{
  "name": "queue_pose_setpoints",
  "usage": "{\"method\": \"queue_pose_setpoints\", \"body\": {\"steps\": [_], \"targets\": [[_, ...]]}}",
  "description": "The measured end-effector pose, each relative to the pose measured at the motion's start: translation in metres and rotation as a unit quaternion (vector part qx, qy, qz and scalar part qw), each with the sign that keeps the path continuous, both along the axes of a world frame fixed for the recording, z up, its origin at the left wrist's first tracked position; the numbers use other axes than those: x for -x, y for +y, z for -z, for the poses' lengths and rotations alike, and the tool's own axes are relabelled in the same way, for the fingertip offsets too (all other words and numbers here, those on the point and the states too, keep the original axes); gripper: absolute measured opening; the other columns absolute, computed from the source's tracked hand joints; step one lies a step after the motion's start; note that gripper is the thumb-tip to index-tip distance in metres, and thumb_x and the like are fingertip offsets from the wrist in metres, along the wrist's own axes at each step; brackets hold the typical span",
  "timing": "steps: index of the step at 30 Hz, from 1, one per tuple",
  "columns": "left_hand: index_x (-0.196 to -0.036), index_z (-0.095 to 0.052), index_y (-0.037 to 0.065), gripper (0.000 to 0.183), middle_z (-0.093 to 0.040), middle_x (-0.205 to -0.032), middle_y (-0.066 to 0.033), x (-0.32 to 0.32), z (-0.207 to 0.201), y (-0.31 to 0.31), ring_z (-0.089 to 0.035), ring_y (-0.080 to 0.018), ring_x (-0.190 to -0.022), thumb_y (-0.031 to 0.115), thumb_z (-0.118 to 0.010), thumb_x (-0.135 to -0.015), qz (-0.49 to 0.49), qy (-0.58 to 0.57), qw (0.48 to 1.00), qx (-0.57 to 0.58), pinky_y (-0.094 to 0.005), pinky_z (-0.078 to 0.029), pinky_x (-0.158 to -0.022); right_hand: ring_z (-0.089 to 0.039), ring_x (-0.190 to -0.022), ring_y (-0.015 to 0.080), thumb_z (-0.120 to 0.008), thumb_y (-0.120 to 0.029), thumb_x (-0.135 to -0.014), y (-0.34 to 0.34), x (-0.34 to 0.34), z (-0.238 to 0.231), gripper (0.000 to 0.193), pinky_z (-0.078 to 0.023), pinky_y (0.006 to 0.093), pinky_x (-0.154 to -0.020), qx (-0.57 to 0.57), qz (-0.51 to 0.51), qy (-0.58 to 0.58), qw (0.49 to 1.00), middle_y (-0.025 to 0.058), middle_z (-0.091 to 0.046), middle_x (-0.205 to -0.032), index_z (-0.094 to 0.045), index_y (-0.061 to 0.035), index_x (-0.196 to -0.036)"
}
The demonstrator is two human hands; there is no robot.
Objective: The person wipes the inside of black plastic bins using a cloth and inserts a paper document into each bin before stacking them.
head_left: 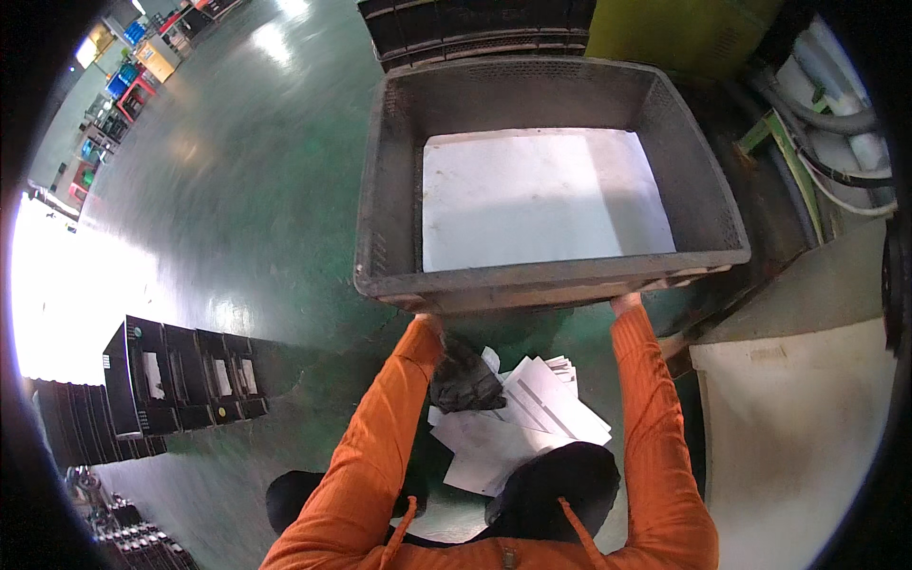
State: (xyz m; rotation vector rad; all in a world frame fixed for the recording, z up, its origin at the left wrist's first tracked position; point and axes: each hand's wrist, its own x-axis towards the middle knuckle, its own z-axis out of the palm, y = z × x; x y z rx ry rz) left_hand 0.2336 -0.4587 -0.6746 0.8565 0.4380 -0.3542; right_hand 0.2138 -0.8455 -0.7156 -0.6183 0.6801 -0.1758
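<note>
A dark grey plastic crate (551, 293) is in front of me, its open top tilted toward me. Flat on its floor lies a white sheet of paper (532, 199). My left hand (429, 321) grips the crate under the left part of its near side, and my right hand (624, 303) does the same farther right. The fingers of both hands are tucked beneath the crate and mostly hidden. Orange sleeves cover both forearms.
Below my arms, loose white papers (541, 404) and a crumpled black bag (465, 377) lie on the green floor. Stacked black crates (195, 375) stand at the left. Another black crate (475, 28) is beyond mine. A pale panel (788, 427) and hoses (826, 119) are at the right.
</note>
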Motion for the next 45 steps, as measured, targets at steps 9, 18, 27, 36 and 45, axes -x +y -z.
{"method": "queue_pose_setpoints", "body": {"steps": [9, 18, 27, 36, 45], "targets": [[-0.131, -0.037, -0.001, 0.06, -0.044, -0.132, -0.0126, -0.017, -0.108, 0.027, -0.042, -0.0241, -0.12, 0.044, -0.043, -0.092, -0.168, -0.104, 0.972, -0.128, -0.041, -0.034, -0.099, -0.041, -0.119, 0.0274, -0.047, -0.045, -0.088, -0.027, -0.017, 0.019, 0.055, -0.032, 0.0435, -0.099, 0.027, -0.029, 0.023, 0.999, 0.0092, -0.043, -0.131, -0.04, -0.0089, -0.13], [-0.136, -0.03, -0.003, 0.06, -0.044, -0.131, -0.0138, -0.015, -0.285, 0.008, -0.045, -0.0189, -0.117, 0.013, -0.053, -0.083, 0.1, -0.153, 0.953, -0.24, -0.0291, -0.033, -0.099, -0.046, -0.114, 0.0252, -0.049, -0.039, -0.089, -0.049, 0.02, -0.167, 0.05, -0.035, 0.0415, -0.097, 0.355, 0.101, -0.097, 0.924, 0.0104, -0.047, -0.126, -0.043, -0.0061, -0.127], [-0.137, -0.031, -0.001, 0.076, -0.049, -0.124, -0.0106, 0.043, -0.305, -0.019, -0.053, -0.0139, -0.105, -0.013, -0.048, -0.064, -0.045, -0.347, 0.912, -0.215, -0.0233, -0.041, -0.089, -0.063, -0.082, 0.0222, -0.052, -0.011, -0.087, 0.094, 0.023, -0.39, 0.021, -0.051, 0.0314, -0.073, 0.777, -0.187, -0.356, 0.483, 0.0121, -0.064, -0.094, -0.059, -0.0064, -0.107], [-0.138, -0.028, -0.001, 0.079, -0.037, -0.136, -0.0138, 0.108, -0.354, 0.004, -0.039, -0.0178, -0.124, -0.013, -0.051, -0.063, -0.001, -0.469, 0.846, -0.251, -0.0269, -0.03, -0.101, -0.062, -0.062, 0.0318, -0.049, -0.012, -0.083, 0.224, -0.02, -0.422, 0.014, -0.049, 0.0394, -0.054, 0.936, -0.092, -0.254, 0.227, 0.0132, -0.063, -0.07, -0.061, -0.0049, -0.087], [-0.137, -0.027, -0.003, 0.077, -0.035, -0.138, -0.015, 0.172, -0.373, 0.129, -0.036, -0.0189, -0.127, -0.015, -0.051, -0.066, 0.027, -0.471, 0.82, -0.323, -0.0277, -0.028, -0.103, -0.063, -0.056, 0.0269, -0.054, -0.008, -0.073, 0.338, 0.026, -0.422, 0.008, -0.051, 0.037, -0.052, 0.919, -0.04, -0.317, 0.232, 0.0145, -0.061, -0.068, -0.058, -0.002, -0.071]]}}
